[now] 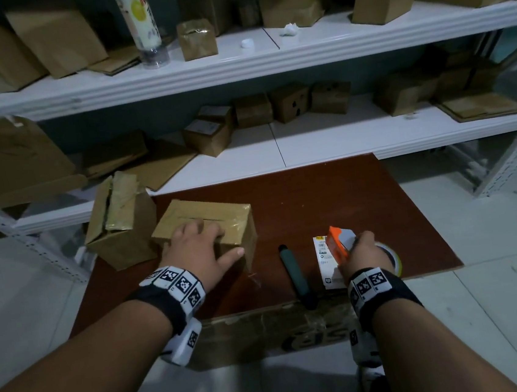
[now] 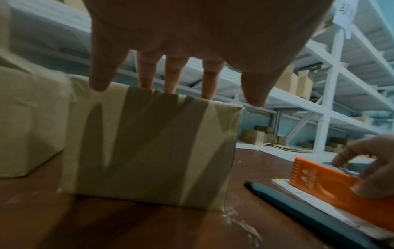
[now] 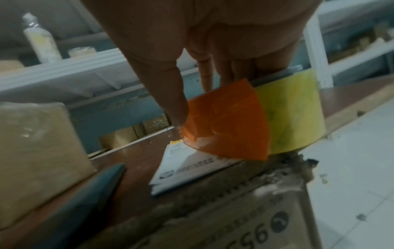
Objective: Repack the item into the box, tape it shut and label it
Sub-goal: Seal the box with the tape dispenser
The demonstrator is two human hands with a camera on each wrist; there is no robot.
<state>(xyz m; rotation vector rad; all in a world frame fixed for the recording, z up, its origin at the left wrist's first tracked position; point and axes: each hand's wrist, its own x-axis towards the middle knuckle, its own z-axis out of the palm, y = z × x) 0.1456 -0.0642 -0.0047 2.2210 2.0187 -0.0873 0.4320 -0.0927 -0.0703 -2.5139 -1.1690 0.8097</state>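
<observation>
A small cardboard box (image 1: 212,212), taped across its top, stands on the brown board (image 1: 347,202). My left hand (image 1: 204,243) rests on its top with the fingers spread and straight and the thumb along the near face. In the left wrist view the fingertips (image 2: 147,80) touch the upper edge of the box (image 2: 149,148). My right hand (image 1: 365,251) grips a tape roll (image 3: 292,109) with an orange cutter (image 1: 335,245), held just above a stack of white labels (image 1: 326,267) to the right of the box.
A dark green pen-like tool (image 1: 294,273) lies between the box and the labels. A second box (image 1: 119,223) with loose flaps stands to the left. White shelves (image 1: 268,57) behind hold several boxes and a bottle (image 1: 140,20). Flattened cardboard (image 1: 265,332) lies at the board's near edge.
</observation>
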